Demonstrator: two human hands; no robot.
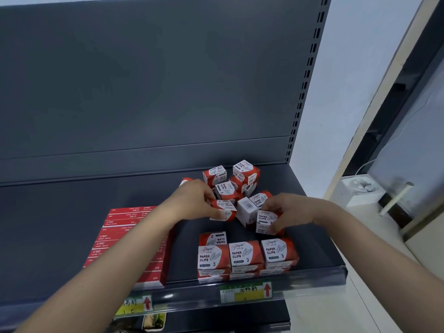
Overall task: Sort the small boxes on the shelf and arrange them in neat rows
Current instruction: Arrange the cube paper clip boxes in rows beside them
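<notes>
Paper-clip boxes (pixel 236 186) lie jumbled at the back right of the shelf (pixel 72 212), behind the front row (pixel 247 257) of 3 stacks at the lip. My left hand (pixel 194 200) pinches 1 tilted box (pixel 222 209) between thumb and fingers, its long axis running left to right. My right hand (pixel 292 210) clamps a 2-box stack (pixel 266 222). I judge the stack goes first: it sits directly behind the row, nearer the open space. Red staple boxes (pixel 129 243) fill the left.

Loose boxes (pixel 234 186) apparently behind front row (pixel 247 257).
</notes>
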